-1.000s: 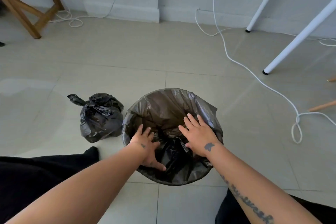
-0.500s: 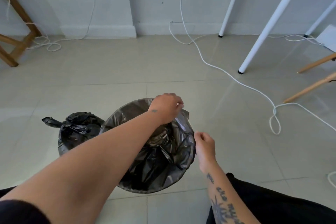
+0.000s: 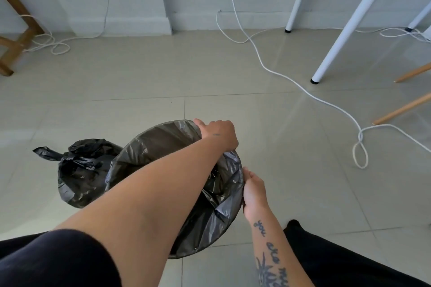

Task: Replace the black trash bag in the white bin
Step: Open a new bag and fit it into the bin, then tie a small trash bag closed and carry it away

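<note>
Black trash bag (image 3: 217, 196), left hand (image 3: 219, 133) gripping far rim, right hand (image 3: 254, 191) at near rim

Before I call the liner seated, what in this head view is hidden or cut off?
- Bin body: not visible; the new bag is folded over the rim.
- Near and left rim: covered by the left forearm, so the fit there is unknown.
- Left hand and right hand fingertips: curled over the edge, so the grip is unclear.
- Tied bag: right side hidden behind the bin.
</note>
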